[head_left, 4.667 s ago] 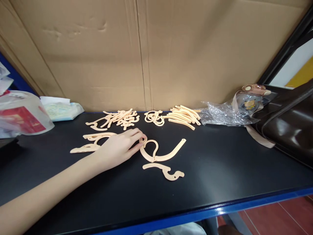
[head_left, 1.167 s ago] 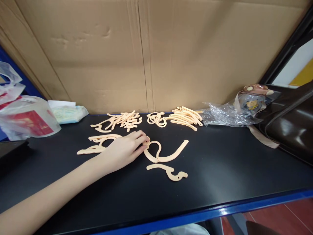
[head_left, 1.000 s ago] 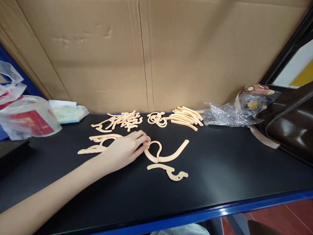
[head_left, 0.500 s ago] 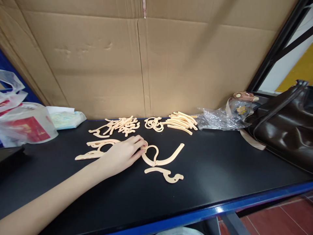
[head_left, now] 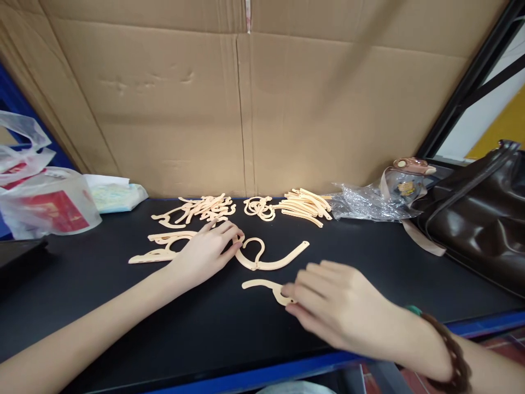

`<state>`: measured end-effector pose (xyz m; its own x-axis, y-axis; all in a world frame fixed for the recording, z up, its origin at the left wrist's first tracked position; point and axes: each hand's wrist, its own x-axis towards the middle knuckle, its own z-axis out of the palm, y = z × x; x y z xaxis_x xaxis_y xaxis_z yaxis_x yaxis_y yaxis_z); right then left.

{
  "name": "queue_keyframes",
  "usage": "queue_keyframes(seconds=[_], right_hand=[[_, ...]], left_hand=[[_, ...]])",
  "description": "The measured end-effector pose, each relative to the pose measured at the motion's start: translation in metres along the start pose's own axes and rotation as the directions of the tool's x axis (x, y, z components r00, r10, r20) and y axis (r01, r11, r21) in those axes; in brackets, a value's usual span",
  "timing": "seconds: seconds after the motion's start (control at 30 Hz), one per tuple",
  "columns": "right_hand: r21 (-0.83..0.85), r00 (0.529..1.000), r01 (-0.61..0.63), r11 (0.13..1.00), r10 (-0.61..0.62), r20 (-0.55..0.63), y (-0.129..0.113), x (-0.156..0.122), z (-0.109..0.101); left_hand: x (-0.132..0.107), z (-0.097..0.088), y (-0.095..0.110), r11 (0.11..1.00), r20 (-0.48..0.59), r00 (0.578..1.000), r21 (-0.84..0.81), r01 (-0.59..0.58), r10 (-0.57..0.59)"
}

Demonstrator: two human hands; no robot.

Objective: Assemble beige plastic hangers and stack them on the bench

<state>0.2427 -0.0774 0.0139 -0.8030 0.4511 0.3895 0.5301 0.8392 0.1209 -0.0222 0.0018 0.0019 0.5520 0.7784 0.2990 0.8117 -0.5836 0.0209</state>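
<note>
On the table (head_left: 197, 339), left hand (head_left: 210, 249) still pinching curved frame (head_left: 283, 264), right hand (head_left: 340, 298) newly at hooked piece (head_left: 266, 283), grip unclear.

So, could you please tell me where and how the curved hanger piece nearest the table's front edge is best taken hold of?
I'd pinch the curved hanger piece by its broad right end, coming from the right: it lies flat, that end looks wider than the slim left tail, and the right hand is there.
</note>
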Motion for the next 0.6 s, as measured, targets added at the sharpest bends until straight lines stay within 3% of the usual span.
queue_keyframes(seconds=[0.13, 0.37, 0.5, 0.57, 0.6], right_hand=[[0.062, 0.967, -0.08, 0.995, 0.062, 0.248, 0.023, 0.027, -0.001], [0.223, 0.928, -0.062, 0.973, -0.026, 0.372, 0.048, 0.036, 0.009], [0.224, 0.954, -0.053, 0.973, -0.017, 0.301, 0.037, 0.035, -0.004], [0.158, 0.977, 0.024, 0.987, -0.057, 0.207, 0.014, 0.031, -0.011], [0.147, 0.976, 0.119, 0.982, -0.143, 0.164, 0.0, 0.027, -0.012]], left_hand=[[0.0, 0.002, 0.001, 0.993, 0.025, 0.999, -0.113, 0.044, -0.041], [-0.004, 0.004, 0.002, 0.991, 0.059, 0.998, -0.13, -0.011, 0.018], [-0.003, 0.004, 0.002, 0.992, 0.093, 0.992, -0.101, -0.071, 0.08], [-0.003, 0.003, 0.002, 0.994, 0.106, 0.991, -0.09, -0.07, 0.079], [-0.002, 0.003, 0.003, 0.994, 0.114, 0.991, -0.089, -0.064, 0.074]])
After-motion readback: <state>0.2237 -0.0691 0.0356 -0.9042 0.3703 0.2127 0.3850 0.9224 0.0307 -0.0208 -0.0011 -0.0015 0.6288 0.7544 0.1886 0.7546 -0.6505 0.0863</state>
